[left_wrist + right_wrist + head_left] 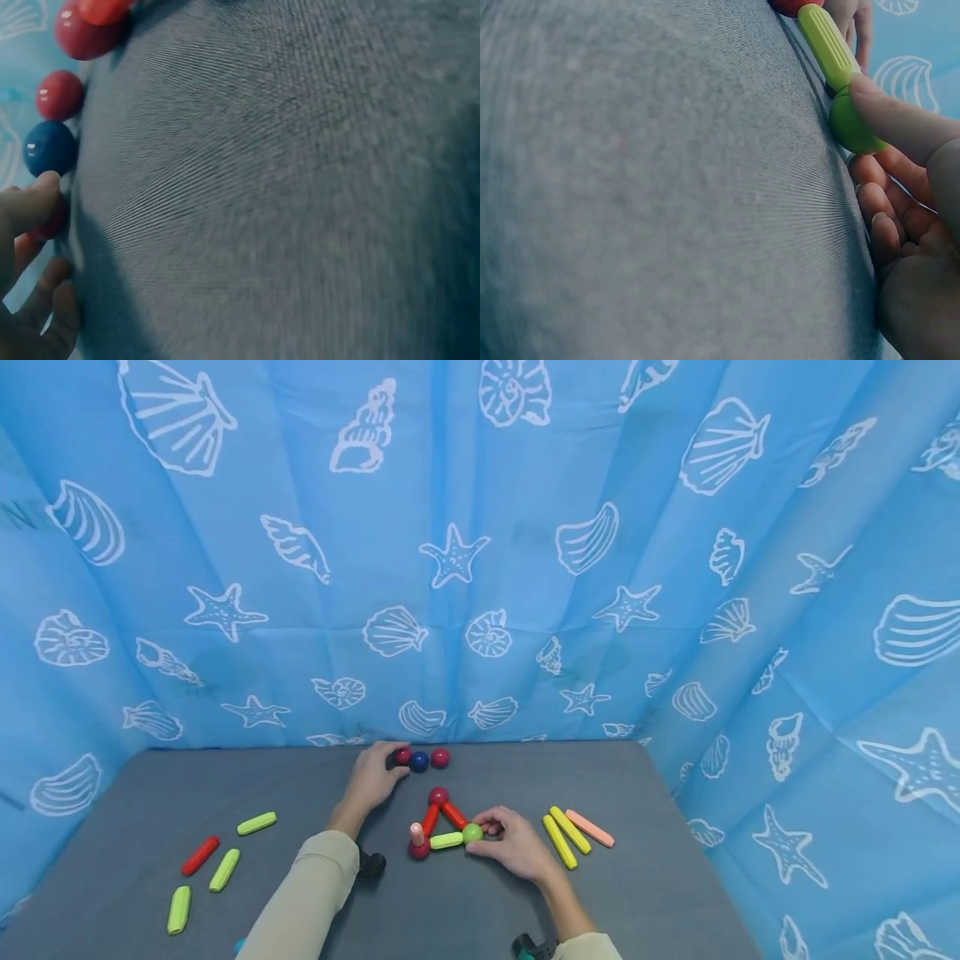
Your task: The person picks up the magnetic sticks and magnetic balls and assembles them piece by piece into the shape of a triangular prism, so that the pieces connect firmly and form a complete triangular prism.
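At the back of the table my left hand (370, 777) grips a red ball (402, 756) between thumb and fingers; the thumb hides part of this ball (52, 220) in the left wrist view. My right hand (517, 843) pinches a green ball (472, 833), the right corner of a triangle. A light green stick (447, 840) joins it to a dark red ball (419, 848), from which a peach stick (417, 833) stands up. Two red sticks (453, 815) run from the front corners to the red ball (438, 796) at the far corner.
A blue ball (419, 762) and another red ball (441, 757) line up beside the left hand. Yellow sticks (559, 842) and a peach stick (590, 828) lie to the right. On the left are a red stick (200, 856) and several light green sticks (224, 870). A blue curtain (450, 652) borders the table.
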Available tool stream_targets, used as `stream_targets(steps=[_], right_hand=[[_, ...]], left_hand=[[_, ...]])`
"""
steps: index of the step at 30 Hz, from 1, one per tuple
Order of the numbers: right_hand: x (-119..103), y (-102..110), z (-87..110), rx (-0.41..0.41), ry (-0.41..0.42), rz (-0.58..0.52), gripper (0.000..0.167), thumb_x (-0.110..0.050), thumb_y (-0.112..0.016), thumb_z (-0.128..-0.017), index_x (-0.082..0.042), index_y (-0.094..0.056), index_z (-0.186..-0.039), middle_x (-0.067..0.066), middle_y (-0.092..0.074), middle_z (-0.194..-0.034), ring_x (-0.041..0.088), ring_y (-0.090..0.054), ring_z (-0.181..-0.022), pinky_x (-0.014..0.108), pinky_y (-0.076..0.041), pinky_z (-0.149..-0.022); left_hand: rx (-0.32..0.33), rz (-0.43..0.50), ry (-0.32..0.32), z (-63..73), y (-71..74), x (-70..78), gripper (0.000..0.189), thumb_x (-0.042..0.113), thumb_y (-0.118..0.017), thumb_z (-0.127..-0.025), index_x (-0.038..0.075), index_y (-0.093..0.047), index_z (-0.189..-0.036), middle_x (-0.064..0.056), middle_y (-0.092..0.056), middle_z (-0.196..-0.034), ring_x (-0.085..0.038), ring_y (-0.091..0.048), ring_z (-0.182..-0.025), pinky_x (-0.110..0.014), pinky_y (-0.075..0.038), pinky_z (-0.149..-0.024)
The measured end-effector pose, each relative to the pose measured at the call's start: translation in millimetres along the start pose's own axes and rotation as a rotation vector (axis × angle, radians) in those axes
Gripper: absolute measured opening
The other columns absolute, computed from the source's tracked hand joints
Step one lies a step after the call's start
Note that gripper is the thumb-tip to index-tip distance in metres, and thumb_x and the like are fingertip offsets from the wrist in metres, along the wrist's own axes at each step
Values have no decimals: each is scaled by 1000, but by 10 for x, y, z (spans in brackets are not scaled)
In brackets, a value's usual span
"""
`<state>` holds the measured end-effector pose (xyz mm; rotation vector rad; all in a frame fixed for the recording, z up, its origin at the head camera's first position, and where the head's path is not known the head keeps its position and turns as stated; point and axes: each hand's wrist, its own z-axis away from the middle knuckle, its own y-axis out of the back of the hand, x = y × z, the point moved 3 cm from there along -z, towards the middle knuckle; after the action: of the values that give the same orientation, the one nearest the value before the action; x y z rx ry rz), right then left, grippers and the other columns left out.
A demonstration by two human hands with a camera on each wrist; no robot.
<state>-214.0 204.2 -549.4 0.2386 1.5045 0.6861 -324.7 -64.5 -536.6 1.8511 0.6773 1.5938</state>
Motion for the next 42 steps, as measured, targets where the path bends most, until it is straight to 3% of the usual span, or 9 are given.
stream_targets(steps=[6, 11, 14, 19, 23, 26, 33, 37, 42], right_hand=[[-30, -79, -20, -17, 4, 0, 35, -38, -82, -86, -20, -71, -115, -3, -66, -106, 14, -58, -98, 23, -47, -82], [-10, -44, -2, -7, 8, 2, 34, -37, -81, -87, -20, -71, -115, -1, -65, -106, 16, -57, -98, 23, -47, -82], [2, -5, 8, 6, 8, 5, 34, -36, -81, -87, -19, -70, -115, 0, -65, -107, 17, -58, -99, 23, -47, -82], [8, 8, 13, 12, 6, -1, 34, -36, -81, -87, -20, -70, -115, 0, -65, -107, 16, -58, -98, 22, -47, -82], [0, -7, 10, 14, 15, 3, 35, -37, -82, -87, -19, -71, -115, 0, -65, -106, 15, -57, -96, 22, -47, -82], [-10, -11, 7, 13, 15, 7, 35, -37, -82, -87, -18, -71, -115, -1, -65, -106, 15, -57, -96, 22, -47, -81], [-15, -14, 10, 2, 7, 16, 36, -37, -81, -87, -18, -70, -116, 0, -65, -107, 15, -57, -97, 22, -47, -82], [-18, -10, 17, 0, 5, 16, 37, -37, -81, -87, -17, -70, -116, 0, -65, -107, 15, -57, -97, 23, -47, -82], [-38, -25, 42, 16, 10, 25, 35, -37, -82, -87, -18, -70, -114, 0, -65, -107, 15, -57, -96, 23, -47, -82]], left_hand=[[70, -30, 56, 42, 72, -77, 38, 18, -76, -93, 15, -68, -130, -16, -66, -130, -35, -60, -126, -54, -48, -106], [157, 67, 69, 167, 205, 63, 42, 28, -74, -95, 17, -64, -134, -10, -66, -122, -27, -63, -102, -43, -52, -85], [163, 139, 38, 331, 297, 269, 44, 34, -74, -95, 19, -61, -134, -5, -65, -116, -21, -59, -93, -33, -49, -75], [99, 255, -33, 760, 394, 554, 40, 38, -76, -92, 23, -63, -127, 4, -66, -115, -17, -61, -99, -27, -52, -77], [89, 300, -58, 1067, 375, 626, 35, 34, -80, -89, 28, -65, -120, 9, -65, -109, -19, -61, -102, -25, -52, -77], [85, 299, -55, 1200, 305, 632, 35, 32, -83, -86, 29, -65, -116, 10, -63, -107, -20, -59, -103, -23, -50, -76], [81, 318, -37, 1272, 182, 593, 34, 21, -85, -84, 26, -64, -110, 9, -61, -105, -12, -57, -95, -22, -51, -72], [54, 339, -34, 1274, 165, 565, 42, 21, -85, -84, 20, -63, -119, 5, -63, -111, -14, -60, -95, -22, -54, -73], [-45, 241, 106, 1277, 79, 450, 58, 31, -89, -79, 15, -61, -127, -1, -65, -112, -15, -59, -89, -27, -51, -70]])
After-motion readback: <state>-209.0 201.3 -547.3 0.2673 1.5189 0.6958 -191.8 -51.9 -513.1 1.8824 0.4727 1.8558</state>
